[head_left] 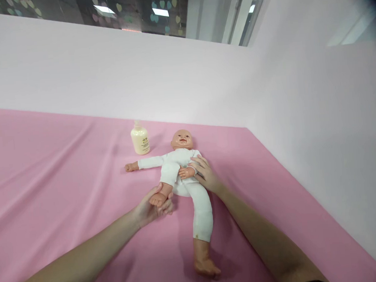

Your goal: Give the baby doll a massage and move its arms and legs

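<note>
A baby doll (201,208) in a white cloth suit lies on its back on the pink cover, its bald head away from me. My left hand (154,207) is closed around its bare lower leg at the ankle, and that leg is raised and bent over the body. Resting on the doll's side is my right hand (206,174), its fingers extended over the suit beside the doll's bent arm. The doll's other arm stretches out to the left, and its other leg lies straight toward me. Part of my left palm is hidden behind the doll's foot.
A pale yellow pump bottle (140,140) stands upright left of the doll's head. The pink cover (64,175) has soft creases. White walls (122,72) border it at the back and right, with a window (140,11) above the back wall.
</note>
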